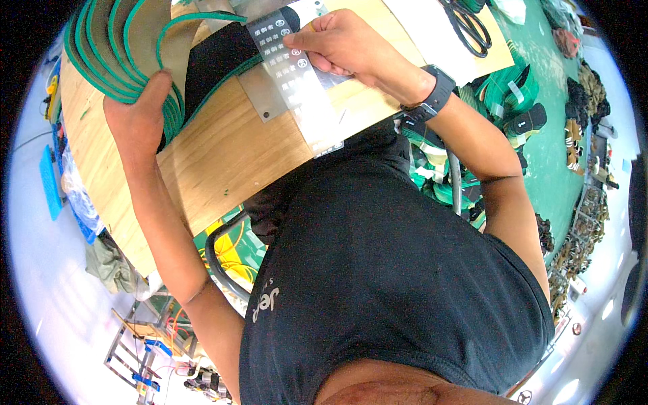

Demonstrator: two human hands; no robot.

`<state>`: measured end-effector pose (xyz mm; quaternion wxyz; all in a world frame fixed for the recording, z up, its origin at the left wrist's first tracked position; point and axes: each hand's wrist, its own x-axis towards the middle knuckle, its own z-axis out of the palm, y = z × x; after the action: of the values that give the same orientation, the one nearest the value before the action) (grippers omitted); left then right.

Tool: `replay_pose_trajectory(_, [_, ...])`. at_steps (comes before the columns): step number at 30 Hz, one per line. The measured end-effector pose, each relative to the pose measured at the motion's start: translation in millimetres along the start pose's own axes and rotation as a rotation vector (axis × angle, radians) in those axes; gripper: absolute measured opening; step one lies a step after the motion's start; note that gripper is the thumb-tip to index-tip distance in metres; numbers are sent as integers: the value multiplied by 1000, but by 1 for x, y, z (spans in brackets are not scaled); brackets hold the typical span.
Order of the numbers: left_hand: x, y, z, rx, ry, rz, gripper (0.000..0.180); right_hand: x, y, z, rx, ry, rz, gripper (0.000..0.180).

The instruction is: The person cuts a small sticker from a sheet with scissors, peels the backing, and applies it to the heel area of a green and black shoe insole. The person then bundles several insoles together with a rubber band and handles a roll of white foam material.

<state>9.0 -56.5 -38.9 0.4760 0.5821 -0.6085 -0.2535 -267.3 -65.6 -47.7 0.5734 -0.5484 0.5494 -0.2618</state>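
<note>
L hand (pixel 138 115) grips fan of green-edged pads (pixel 140 46) over L side of table (pixel 223 152). R hand (pixel 351 50) fingers curled, thumb at clear label strip (pixel 283 74); can't tell if they grip it.

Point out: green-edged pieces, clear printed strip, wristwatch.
Green-edged pieces (pixel 150 42), head view: tan face of one fanned piece.
Clear printed strip (pixel 295 84), head view: its printed stretch.
Wristwatch (pixel 437 94), head view: dark band.

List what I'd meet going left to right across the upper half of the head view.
Blue panel, left hand, black green-edged piece, printed clear strip, right hand, black wristwatch, green bundles on the floor.
</note>
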Motion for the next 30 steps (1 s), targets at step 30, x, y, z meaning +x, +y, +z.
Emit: replay_pose_trajectory(30, [-9,29,27,557,-310,45,37,-25,11,-8,36,49,-49,27])
